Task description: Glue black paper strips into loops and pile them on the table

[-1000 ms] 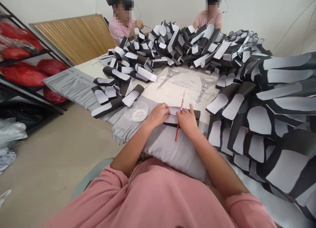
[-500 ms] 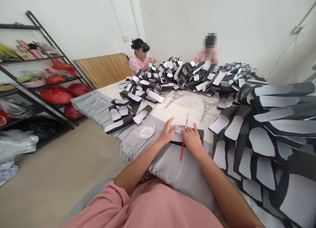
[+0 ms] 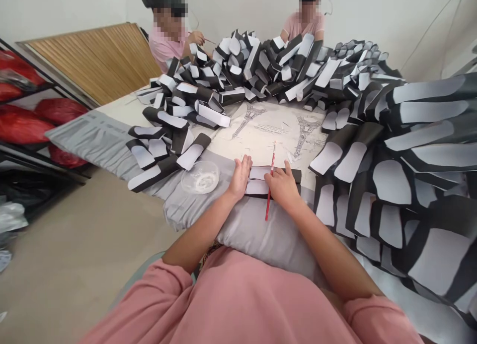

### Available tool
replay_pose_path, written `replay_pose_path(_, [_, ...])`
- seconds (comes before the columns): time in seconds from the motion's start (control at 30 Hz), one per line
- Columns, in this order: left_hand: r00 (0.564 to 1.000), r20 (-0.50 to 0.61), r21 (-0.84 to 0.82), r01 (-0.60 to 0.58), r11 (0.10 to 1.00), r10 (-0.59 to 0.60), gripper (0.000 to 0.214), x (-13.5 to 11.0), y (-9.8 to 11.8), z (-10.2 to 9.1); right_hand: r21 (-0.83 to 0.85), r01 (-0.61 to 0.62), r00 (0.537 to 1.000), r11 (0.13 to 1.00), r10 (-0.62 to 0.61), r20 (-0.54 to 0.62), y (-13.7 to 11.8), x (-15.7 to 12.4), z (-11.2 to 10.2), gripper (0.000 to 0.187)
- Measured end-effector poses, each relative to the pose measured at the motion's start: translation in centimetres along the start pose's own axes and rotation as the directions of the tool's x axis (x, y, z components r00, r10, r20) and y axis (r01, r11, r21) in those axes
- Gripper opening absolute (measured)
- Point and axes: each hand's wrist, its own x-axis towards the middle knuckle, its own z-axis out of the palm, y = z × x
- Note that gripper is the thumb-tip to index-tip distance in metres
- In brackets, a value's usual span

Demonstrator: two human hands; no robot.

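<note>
So closest in there's a pink top (image 3: 242, 294), then grey cloth (image 3: 261, 230) bunched along the near edge of the tabletop (image 3: 85, 130). Right hand (image 3: 283, 184) has a thin red stick (image 3: 273, 159) pinched, fingers mostly curled, index sticking out a bit. The stick slants away across the two pieces (image 3: 257, 186), black with pale faces, lying side by side under that hand near the edge. Left hand (image 3: 240, 177) is right at their left end, fingers pretty much straight and close together, not gripping anything that I can see. Can't tell if it's actually pressing on them.

Just left of that hand sits a clear bowl (image 3: 186, 177) with some white stuff in the bottom. Past the hands is a pale sheet (image 3: 238, 145) printed with two towers. More black-and-white pieces lie beyond the bowl, a big stack (image 3: 391, 180) fills the right side, and a heap (image 3: 257, 66) runs along the far side. Behind that: two co-workers (image 3: 164, 46) in pink, the one on the left holding something thin. Slatted wooden panel (image 3: 100, 56) back left, red bags (image 3: 22, 123) on a rack.
</note>
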Motion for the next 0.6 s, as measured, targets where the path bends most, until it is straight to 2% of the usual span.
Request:
replay_pose_path(0.13, [0.998, 0.005, -0.202, 0.061, 0.977, -0.061, 0.082, -0.2, 1.1, 0.0, 0.012, -0.004, 1.000, 1.000, 0.004, 0.001, 0.0, 0.1, 0.2, 0.034])
replay_pose_path(0.3, [0.990, -0.035, -0.430, 0.108, 0.896, -0.137, 0.075, -0.3, 1.6, 0.5, 0.016, -0.003, 1.000, 1.000, 0.003, 0.013, 0.0, 0.1, -0.2, 0.030])
replay_pose_path(0.4, [0.992, -0.055, -0.463, 0.075, 0.883, -0.113, 0.070, -0.2, 1.1, 0.8, 0.012, -0.006, 1.000, 1.000, 0.005, 0.009, 0.0, 0.0, -0.2, 0.027])
replay_pose_path(0.47, [0.993, -0.111, -0.355, 0.007, 0.935, -0.049, 0.065, -0.5, 1.0, 0.7, 0.008, -0.004, 1.000, 1.000, 0.004, -0.010, 0.1, -0.1, -0.1, 0.026])
replay_pose_path(0.5, [0.989, -0.146, -0.239, -0.050, 0.970, 0.015, 0.063, -0.8, 1.1, 0.5, 0.007, -0.002, 1.000, 1.000, 0.002, -0.023, 0.1, -0.1, 0.1, 0.025])
replay_pose_path(0.57, [0.959, -0.187, 0.099, -0.196, 0.976, 0.212, 0.054, -1.7, 1.6, 0.0, 0.013, 0.002, 0.999, 1.000, -0.001, -0.054, 0.1, -0.1, 0.4, 0.024])
replay_pose_path(0.6, [0.939, -0.153, 0.272, -0.259, 0.927, 0.308, 0.047, -2.3, 2.0, -0.2, 0.020, 0.005, 0.998, 1.000, -0.003, -0.070, 0.1, -0.1, 0.6, 0.023])
